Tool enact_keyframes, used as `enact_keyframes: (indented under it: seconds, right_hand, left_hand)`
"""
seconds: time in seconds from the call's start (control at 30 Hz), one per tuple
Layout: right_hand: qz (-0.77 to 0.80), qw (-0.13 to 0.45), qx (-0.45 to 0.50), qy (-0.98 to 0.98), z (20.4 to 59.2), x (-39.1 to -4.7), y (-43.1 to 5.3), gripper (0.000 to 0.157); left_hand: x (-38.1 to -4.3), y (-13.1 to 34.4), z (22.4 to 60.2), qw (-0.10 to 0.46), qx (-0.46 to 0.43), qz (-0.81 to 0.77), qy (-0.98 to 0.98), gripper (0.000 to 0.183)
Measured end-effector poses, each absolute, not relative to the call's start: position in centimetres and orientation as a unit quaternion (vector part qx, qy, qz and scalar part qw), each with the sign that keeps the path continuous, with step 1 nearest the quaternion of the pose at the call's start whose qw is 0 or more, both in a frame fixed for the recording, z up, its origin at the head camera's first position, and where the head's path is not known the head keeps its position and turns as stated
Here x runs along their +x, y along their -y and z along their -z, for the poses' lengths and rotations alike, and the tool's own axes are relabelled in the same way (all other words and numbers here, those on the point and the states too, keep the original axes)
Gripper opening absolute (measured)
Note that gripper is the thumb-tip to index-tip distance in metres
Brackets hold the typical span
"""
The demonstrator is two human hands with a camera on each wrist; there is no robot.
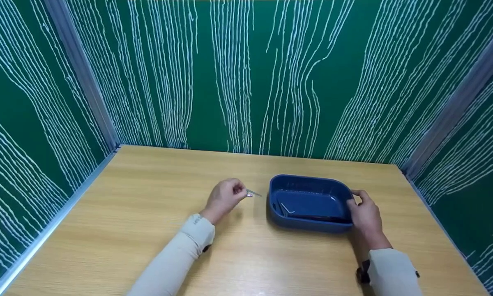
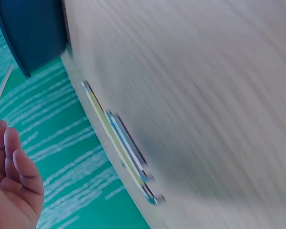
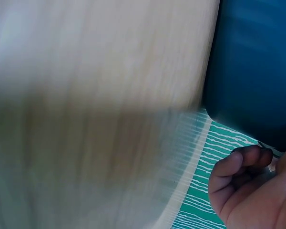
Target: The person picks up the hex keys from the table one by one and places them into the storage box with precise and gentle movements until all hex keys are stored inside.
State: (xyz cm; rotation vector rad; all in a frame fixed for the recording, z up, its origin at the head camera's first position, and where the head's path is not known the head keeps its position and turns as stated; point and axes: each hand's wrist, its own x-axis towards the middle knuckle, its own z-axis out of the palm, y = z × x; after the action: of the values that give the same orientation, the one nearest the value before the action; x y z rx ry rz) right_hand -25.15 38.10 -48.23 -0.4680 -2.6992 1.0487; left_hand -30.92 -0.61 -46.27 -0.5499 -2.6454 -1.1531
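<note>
My left hand (image 1: 226, 197) pinches a thin silver hex key (image 2: 1, 93) by one end, over the table just left of a dark blue plastic basin (image 1: 308, 226). The key's free end points toward the basin. My right hand (image 1: 366, 216) grips the basin's right rim, thumb on the rim and fingers round the outside. Inside the basin, near its left front corner, lies a bent metal hex key (image 1: 288, 209); a dark strip runs along the front inner wall, too unclear to name. In the left wrist view, blurred slender metal bars (image 2: 119, 143) show against the tabletop.
The wooden table (image 1: 156, 205) reaches back to green panels (image 1: 205, 102) with white wavy lines. Grey metal posts (image 1: 82, 74) stand at the back corners, and a metal rail (image 1: 45, 234) follows the table's left edge.
</note>
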Motion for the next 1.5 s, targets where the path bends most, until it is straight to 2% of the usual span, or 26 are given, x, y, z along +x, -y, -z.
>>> enact_keyframes:
  seconds: [0.17, 0.6, 0.9, 1.5]
  right_hand:
    - [-0.359, 0.104, -0.157, 0.914, 48.1, -25.1, -38.1, 0.042]
    - [-0.359, 0.099, -0.163, 0.914, 48.2, -25.2, -38.1, 0.042]
    - [-0.388, 0.072, -0.173, 0.903, 48.1, -25.0, -38.1, 0.044]
    - [-0.389, 0.079, -0.17, 0.902, 48.1, -25.1, -38.1, 0.043]
  left_hand:
    - [-30.2, -1.0, 46.1, 0.123, -0.194, 0.385, 0.894, 0.006]
    - [-29.2, -4.7, 45.3, 0.109, -0.194, 0.397, 0.89, 0.006]
    - [-28.7, -7.1, 45.5, 0.067, -0.179, 0.395, 0.899, 0.007]
    - [-28.3, -9.8, 46.2, 0.017, -0.161, 0.323, 0.932, 0.011]
